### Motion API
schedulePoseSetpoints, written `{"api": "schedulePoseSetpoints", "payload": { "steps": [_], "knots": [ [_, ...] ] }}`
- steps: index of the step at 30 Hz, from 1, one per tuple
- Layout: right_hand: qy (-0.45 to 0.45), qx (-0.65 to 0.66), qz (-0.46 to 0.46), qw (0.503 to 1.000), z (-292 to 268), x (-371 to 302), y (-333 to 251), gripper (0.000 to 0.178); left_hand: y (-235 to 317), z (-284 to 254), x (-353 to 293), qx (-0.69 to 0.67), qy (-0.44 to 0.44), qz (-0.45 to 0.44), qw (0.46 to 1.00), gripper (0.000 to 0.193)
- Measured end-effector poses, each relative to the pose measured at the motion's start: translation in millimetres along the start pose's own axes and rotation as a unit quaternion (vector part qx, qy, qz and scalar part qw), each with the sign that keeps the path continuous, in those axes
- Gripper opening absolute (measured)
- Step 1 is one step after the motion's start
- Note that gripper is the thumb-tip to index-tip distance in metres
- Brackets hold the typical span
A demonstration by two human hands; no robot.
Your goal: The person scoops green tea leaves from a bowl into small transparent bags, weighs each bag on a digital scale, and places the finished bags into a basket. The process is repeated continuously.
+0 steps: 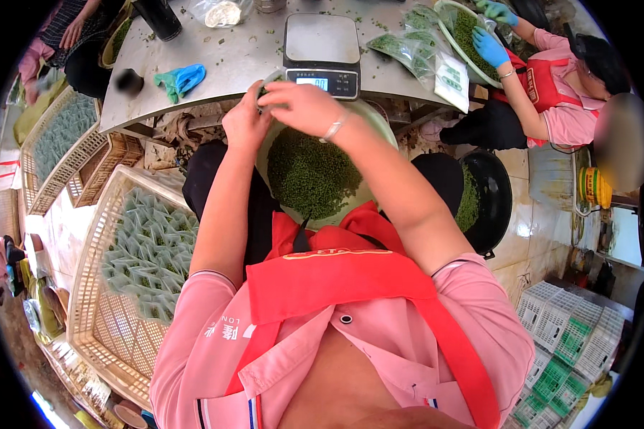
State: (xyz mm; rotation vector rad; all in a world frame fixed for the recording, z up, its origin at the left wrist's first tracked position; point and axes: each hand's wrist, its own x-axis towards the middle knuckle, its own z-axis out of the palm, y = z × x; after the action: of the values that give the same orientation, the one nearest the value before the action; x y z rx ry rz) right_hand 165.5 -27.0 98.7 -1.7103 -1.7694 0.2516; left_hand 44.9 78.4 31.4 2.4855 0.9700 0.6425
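Above a pale basin (381, 127), my left hand (247, 123) and my right hand (302, 105) meet with their fingers closed on a small clear plastic bag (270, 81). Only part of the bag shows between the fingers. Small round green berries, like green peppercorns (311, 175), fill much of the basin, which sits between my knees. Just beyond my right hand, a digital scale (322, 39) with a lit display stands at the table's near edge. Nothing lies on its plate.
Filled clear bags crowd a plastic crate (86, 286) at my left. On the metal table (243, 61) lie blue gloves (180, 81) and flat bags (408, 50). A black pan (497, 204) of berries stands at my right. A gloved co-worker (551, 86) works at another basin (447, 32).
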Motion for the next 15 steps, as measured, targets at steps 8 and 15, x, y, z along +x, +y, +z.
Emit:
{"api": "schedulePoseSetpoints", "payload": {
  "steps": [8, 15],
  "knots": [
    [0.393, -0.024, 0.329, 0.858, -95, -70, 162, 0.033, 1, -3, 7, -0.196, 0.023, -0.136, 0.971, 0.054],
    [0.286, 0.229, 0.387, 0.846, -90, -44, 192, 0.018, -1, -1, 2, -0.181, 0.036, -0.138, 0.973, 0.065]
  ]
}}
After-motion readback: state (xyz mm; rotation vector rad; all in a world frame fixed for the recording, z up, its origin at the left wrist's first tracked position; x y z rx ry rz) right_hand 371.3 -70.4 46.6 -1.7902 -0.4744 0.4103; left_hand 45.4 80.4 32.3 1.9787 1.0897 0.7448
